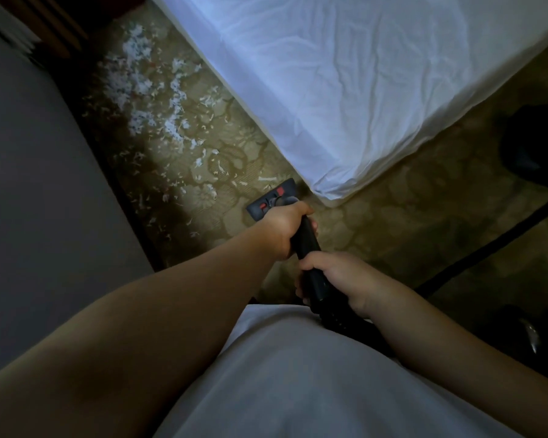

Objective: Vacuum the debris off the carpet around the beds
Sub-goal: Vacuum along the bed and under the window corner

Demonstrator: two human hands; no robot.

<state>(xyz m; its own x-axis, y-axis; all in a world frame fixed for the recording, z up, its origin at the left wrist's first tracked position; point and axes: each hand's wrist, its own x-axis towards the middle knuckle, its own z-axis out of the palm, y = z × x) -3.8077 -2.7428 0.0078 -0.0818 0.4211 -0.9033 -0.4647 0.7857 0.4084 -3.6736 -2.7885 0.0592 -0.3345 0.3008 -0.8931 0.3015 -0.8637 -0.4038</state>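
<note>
Item, vacuum wand, rigid and probably light: my right grip wraps its hose end, my left grip clasps mid-tube, floor head on carpet beside the bed corner, wispy white debris beyond.

Black vacuum wand angles down to a dark floor head with red tabs, sitting flat on the patterned beige-green carpet right by the corner of the white-sheeted bed. White shredded debris lies thick up the carpet strip between that bed and the grey bed on the left, thinning to stray flecks near the head.
</note>
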